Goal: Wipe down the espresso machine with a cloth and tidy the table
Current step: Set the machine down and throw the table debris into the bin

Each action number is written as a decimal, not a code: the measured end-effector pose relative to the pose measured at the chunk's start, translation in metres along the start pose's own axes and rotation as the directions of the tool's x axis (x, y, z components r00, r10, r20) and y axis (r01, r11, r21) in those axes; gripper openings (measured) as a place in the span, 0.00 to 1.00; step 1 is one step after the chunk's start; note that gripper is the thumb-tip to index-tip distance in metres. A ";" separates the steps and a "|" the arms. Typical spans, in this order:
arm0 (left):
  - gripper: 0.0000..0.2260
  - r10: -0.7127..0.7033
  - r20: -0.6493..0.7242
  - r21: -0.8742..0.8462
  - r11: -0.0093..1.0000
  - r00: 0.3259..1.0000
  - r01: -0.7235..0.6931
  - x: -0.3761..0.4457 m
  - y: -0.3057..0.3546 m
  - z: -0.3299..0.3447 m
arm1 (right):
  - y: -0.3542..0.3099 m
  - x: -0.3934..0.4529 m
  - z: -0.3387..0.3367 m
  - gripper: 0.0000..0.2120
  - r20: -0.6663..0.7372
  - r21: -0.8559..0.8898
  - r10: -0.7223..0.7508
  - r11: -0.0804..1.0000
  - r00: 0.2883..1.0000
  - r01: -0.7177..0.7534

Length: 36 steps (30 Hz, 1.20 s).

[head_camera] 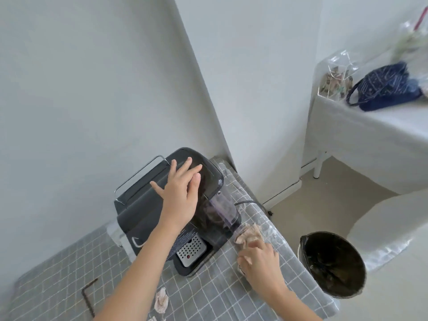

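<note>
We've got the black espresso machine [171,209] sitting at the back of the desk [220,293], close to the wall, w/ its perforated drip tray [191,250] facing us. Our left hand [179,193] lies flat on top of it, fingers spread, not gripping anything, just pressing on the lid. Our right hand [260,260] is down on the desk just right of the machine's base, fingers curled over a crumpled pinkish cloth [249,235] that pokes out past the fingertips and touches the clear water tank [223,209]. Desk has a grey grid-pattern cover. Couple of crumpled scraps [161,300] near the front edge, plus a bent dark metal rod [89,295] on the left. Black bin [333,262] on the floor to the right, beside the desk edge.
</note>
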<state>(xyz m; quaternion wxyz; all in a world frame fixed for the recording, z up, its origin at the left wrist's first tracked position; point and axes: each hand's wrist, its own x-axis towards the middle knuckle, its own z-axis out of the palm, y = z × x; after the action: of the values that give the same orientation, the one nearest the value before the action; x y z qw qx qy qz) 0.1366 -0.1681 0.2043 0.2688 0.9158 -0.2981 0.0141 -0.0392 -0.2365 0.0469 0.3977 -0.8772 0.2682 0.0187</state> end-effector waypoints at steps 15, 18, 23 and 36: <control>0.11 -0.252 0.010 -0.060 0.966 0.968 0.252 0.048 -0.134 -0.096 | -0.185 0.001 -0.056 0.12 0.130 0.835 0.103 0.524 0.986 -0.164; 0.11 -0.247 0.073 -0.080 0.964 0.966 0.252 0.057 -0.137 -0.097 | -0.192 0.006 -0.049 0.12 0.123 0.869 0.150 0.461 0.981 -0.179; 0.10 -0.273 0.163 -0.150 0.943 0.948 0.297 0.066 -0.143 -0.101 | -0.198 0.015 -0.047 0.12 0.078 0.843 0.176 0.514 0.981 -0.160; 0.08 -0.538 0.305 -0.603 0.529 0.786 0.597 0.012 -0.161 -0.135 | -0.221 0.137 -0.110 0.15 0.018 0.491 -0.049 0.871 0.999 0.034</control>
<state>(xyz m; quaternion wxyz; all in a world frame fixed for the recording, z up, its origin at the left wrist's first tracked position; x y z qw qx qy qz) 0.2534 0.0022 0.2441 0.5573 0.8004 0.0211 -0.2197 0.1658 -0.2577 0.2400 0.6112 -0.7530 0.2393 -0.0455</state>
